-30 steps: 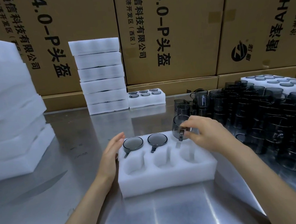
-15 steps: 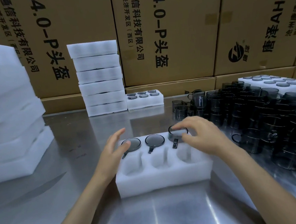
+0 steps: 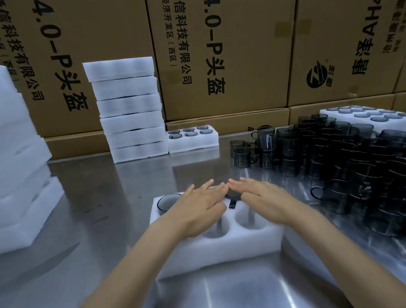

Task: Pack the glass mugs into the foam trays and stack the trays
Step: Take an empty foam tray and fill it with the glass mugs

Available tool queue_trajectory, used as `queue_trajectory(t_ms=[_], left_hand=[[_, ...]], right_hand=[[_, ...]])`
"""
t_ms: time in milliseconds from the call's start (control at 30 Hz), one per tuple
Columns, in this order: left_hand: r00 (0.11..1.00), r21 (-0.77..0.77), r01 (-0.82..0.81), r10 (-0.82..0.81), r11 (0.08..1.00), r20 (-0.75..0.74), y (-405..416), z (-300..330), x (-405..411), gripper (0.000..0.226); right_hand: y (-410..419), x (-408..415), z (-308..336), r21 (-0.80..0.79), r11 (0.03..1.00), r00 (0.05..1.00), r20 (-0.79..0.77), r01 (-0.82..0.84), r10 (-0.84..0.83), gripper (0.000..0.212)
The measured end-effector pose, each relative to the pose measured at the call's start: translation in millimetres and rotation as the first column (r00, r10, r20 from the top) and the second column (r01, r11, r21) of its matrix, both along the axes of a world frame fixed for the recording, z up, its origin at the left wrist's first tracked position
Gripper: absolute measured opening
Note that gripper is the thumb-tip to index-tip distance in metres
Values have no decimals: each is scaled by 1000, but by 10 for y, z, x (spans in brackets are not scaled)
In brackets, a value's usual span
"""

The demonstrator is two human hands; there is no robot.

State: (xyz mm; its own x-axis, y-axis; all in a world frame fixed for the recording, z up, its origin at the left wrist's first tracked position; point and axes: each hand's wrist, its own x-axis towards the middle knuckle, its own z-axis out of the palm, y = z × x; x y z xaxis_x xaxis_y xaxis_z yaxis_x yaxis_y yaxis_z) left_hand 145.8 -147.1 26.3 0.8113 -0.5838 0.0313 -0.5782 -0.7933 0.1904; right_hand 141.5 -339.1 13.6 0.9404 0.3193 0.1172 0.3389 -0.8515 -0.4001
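We press both flat, straight-fingered hands, left [image 3: 199, 206] and right [image 3: 263, 199], on smoky grey glass mugs [image 3: 168, 202] seated in the white foam tray [image 3: 219, 256] on the steel desk [image 3: 98, 213]. Glass is slick, brittle: lift loose mugs by handles; foam feels light, soft.

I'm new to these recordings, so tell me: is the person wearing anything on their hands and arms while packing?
No. The left hand and the right hand are bare: no gloves, rings, watch or wristbands show. Both forearms are uncovered right to the frame's bottom edge, so no sleeve is in view. The fingernails look short and unpainted.
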Motion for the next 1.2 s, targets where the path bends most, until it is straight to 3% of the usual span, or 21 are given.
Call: queue_trajectory(t_ms=[233, 333, 433, 567, 667, 767, 833, 1000, 1200], left_hand=[[1000, 26, -20, 19, 999, 22, -18, -24, -43, 55], [999, 21, -50, 49, 999, 21, -26, -82, -71, 54], [990, -9, -103, 103, 995, 91, -40, -69, -108, 57], [946, -256, -167, 228, 952, 230, 114, -53, -233, 52], [922, -539, -174, 329, 824, 206, 403, -153, -320, 40], [914, -853, -222, 405, 472, -15, 682, -283, -358, 25], [900, -904, -246, 429, 349, -79, 793, -350, -320, 23], [882, -947, -252, 449, 198, -141, 816, -412, -222, 25], [883, -916, -326, 421, 235, -206, 756, -505, -190, 24]], right_hand=[[-5, 26, -66, 39, 999, 999, -34, -5, 6, 49], [12, 10, -100, 131, 991, 1000, -12, 19, -18, 49], [-5, -29, -111, 288, 944, 971, 129, 160, -203, 44], [-156, -43, -61, 253, 890, 789, 414, 380, -454, 40], [-312, -66, 4, 280, 800, 635, 493, 531, -594, 39], [-446, -126, 89, 322, 700, 460, 570, 637, -681, 35], [-511, -170, 141, 319, 627, 402, 548, 710, -734, 36], [-624, -241, 175, 203, 486, 365, 436, 850, -822, 42], [-761, -252, 162, 148, 455, 384, 347, 878, -855, 42]])
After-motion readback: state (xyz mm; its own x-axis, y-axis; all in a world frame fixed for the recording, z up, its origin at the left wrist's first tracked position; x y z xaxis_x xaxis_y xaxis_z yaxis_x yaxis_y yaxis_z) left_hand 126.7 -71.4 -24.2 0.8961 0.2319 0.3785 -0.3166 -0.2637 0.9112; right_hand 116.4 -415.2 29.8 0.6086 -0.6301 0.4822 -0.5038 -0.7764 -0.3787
